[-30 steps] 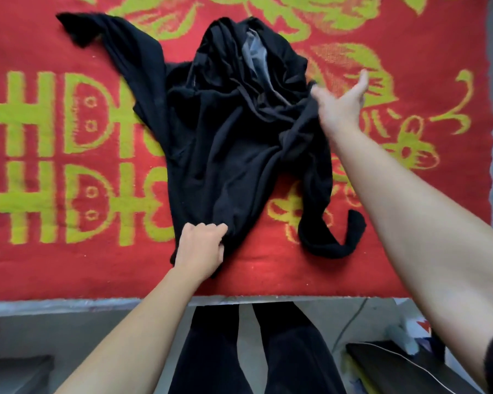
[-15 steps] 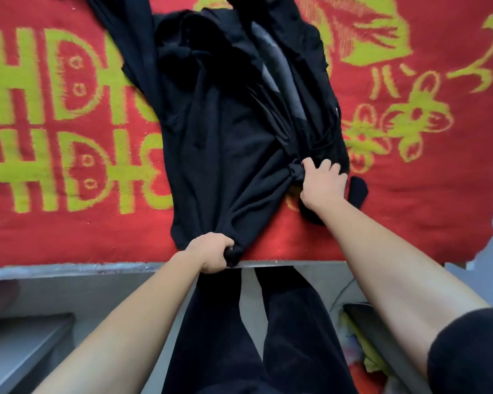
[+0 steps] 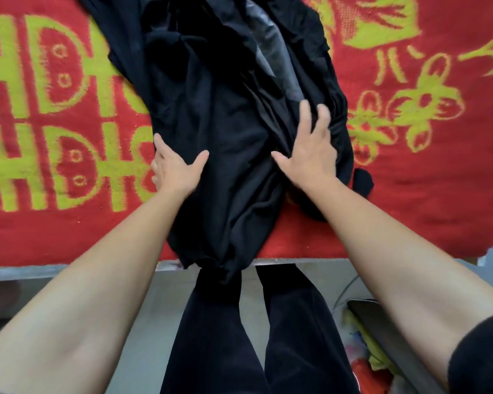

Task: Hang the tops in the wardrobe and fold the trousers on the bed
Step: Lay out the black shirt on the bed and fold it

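We no longer grip the black clothes point(image 3: 225, 123). Our left hand point(image 3: 177, 169) lets go of the bottom end and moves up to the left side. Our right hand point(image 3: 310, 149) drops its bunch of cloth. Both hands now lie flat, fingers spread. The bottom end now hangs over the bed point(image 3: 410, 209) edge.

You looked down on a bed point(image 3: 69, 271) under a red blanket point(image 3: 427, 200).
Yellow-green flowers and block lettering patterned the blanket, which reached the bed's pale grey edge. Below it you had a smooth grey floor point(image 3: 151, 322) in even light, with a dark flat board point(image 3: 382, 328) and bright clutter point(image 3: 362, 371) at lower right.
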Demonstrator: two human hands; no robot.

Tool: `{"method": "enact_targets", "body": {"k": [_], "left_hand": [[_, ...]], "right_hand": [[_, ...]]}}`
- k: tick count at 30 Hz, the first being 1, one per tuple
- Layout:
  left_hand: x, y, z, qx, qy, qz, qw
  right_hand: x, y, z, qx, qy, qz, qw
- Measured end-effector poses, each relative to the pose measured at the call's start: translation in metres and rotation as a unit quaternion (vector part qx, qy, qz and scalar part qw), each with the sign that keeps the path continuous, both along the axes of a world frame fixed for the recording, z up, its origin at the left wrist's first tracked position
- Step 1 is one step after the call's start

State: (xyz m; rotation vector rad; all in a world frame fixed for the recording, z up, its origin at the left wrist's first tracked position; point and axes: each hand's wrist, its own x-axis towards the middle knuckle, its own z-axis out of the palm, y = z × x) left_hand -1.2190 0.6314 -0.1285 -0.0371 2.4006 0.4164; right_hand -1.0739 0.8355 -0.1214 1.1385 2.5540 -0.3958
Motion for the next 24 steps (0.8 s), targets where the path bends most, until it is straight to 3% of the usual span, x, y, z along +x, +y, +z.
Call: {"method": "enact_targets", "body": {"k": [3, 6, 8, 11, 14, 16, 17, 19, 21, 23, 24], "left_hand": [[-0.003, 0.01, 0.004, -0.036, -0.008, -0.076, 0.996], [0.008, 0.008, 0.015, -0.063, -0.008, -0.145, 0.987], [0.017, -0.002, 0.023, -0.07, 0.022, -0.161, 0.984], [0.025, -0.032, 0.029, -0.119, 0.067, -0.223, 0.965], [0.025, -0.067, 0.03, -0.221, 0.017, -0.32, 0.921], [0.022, -0.079, 0.031, -0.289, -0.042, -0.357, 0.887], [0.021, -0.08, 0.031, -0.317, -0.075, -0.367, 0.872], [0.018, -0.074, 0.029, -0.349, -0.123, -0.37, 0.852], [0.016, -0.059, 0.025, -0.331, -0.093, -0.349, 0.872], [0.015, -0.041, 0.02, -0.228, 0.055, -0.306, 0.922], [0.014, -0.032, 0.019, -0.16, 0.133, -0.283, 0.936]], "right_hand": [[-0.004, 0.035, 0.007, -0.022, -0.102, -0.041, 0.994], [-0.029, 0.069, 0.029, -0.045, -0.061, -0.073, 0.994], [-0.051, 0.084, 0.053, -0.022, 0.057, -0.156, 0.986], [-0.08, 0.103, 0.082, 0.022, 0.262, -0.258, 0.93], [-0.09, 0.113, 0.09, 0.069, 0.398, -0.273, 0.873], [-0.087, 0.115, 0.08, 0.06, 0.346, -0.266, 0.898], [-0.082, 0.113, 0.073, 0.054, 0.262, -0.263, 0.927], [-0.068, 0.101, 0.059, 0.087, 0.112, -0.219, 0.965], [-0.056, 0.084, 0.046, 0.144, 0.13, -0.053, 0.98], [-0.044, 0.069, 0.024, 0.091, 0.161, 0.114, 0.976], [-0.039, 0.061, 0.015, 0.025, 0.122, 0.154, 0.98]]}}
